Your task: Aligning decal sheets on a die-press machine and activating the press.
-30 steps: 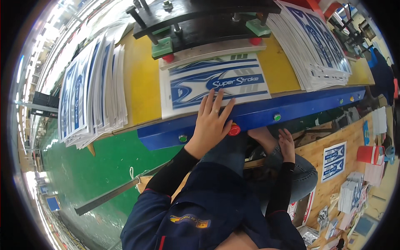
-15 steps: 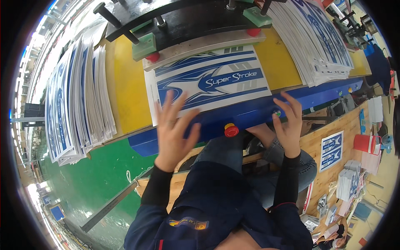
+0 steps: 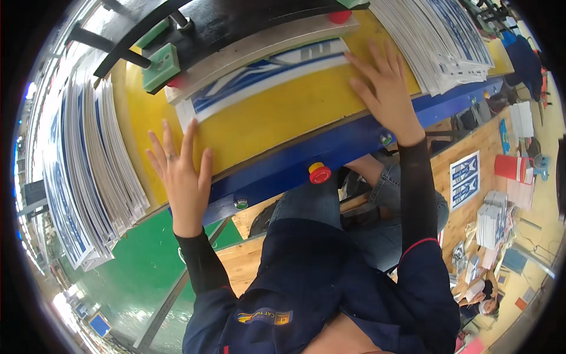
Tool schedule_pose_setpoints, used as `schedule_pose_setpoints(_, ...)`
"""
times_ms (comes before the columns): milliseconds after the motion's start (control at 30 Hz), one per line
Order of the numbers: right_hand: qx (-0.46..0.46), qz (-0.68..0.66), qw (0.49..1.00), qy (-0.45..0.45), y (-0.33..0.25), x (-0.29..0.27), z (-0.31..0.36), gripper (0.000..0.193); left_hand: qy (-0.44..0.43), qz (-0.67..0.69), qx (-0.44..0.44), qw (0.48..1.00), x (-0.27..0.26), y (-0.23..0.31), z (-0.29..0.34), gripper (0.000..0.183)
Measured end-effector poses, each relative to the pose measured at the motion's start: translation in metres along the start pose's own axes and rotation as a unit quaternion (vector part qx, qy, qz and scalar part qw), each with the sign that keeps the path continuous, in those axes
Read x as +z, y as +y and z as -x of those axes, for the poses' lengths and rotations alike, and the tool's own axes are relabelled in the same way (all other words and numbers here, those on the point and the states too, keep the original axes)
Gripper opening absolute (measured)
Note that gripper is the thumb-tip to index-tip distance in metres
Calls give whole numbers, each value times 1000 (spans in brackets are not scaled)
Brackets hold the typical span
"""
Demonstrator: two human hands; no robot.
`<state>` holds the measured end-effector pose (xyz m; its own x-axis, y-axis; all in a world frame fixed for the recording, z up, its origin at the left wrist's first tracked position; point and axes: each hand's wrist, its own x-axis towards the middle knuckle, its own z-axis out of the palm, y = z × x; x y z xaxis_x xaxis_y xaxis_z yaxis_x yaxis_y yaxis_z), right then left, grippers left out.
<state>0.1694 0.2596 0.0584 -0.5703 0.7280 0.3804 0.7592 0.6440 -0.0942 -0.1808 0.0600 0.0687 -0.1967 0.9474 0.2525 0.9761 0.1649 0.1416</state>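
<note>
Near one printed sheet, left hand and right hand; each grip spread apart; two paper stacks

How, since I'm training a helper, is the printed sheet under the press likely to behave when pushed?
The printed sheet probably slides readily, lying flat on the smooth-looking yellow board. It seems light and likely floppy, judging by the thin similar sheets in the left stack. It might skew if pushed unevenly, as the left hand and right hand sit near opposite ends.
</note>
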Motion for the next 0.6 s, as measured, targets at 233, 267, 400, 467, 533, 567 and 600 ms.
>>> schedule_pose_setpoints(233, 21, -133, 989, 65, 3, 11, -5, 47, 47, 87, -3, 995, 13, -12, -7, 52)
schedule_pose_setpoints(267, 19, -123, 990, 61, 6, 12, -4, 47, 47, 72, -2, 996, 14, -11, -7, 51)
schedule_pose_setpoints(400, 12, -112, 993, 21, 2, 6, -13, 47, 48, 12, -16, 999, 3, -10, -6, 49)
schedule_pose_setpoints(467, 18, -108, 994, -1, 13, 3, -12, 48, 39, 22, -19, 999, 9, -7, -9, 49)
schedule_pose_setpoints(533, 3, -89, 996, -6, 25, 4, -15, 48, 28, 27, -22, 999, 11, -8, -11, 48)
schedule_pose_setpoints(567, 0, -93, 996, 0, 26, 4, -13, 48, 23, 32, -22, 999, 12, -8, -12, 48)
schedule_pose_setpoints(600, -4, -97, 995, 6, 26, 7, -12, 48, 23, 48, -23, 998, 14, -8, -13, 47)
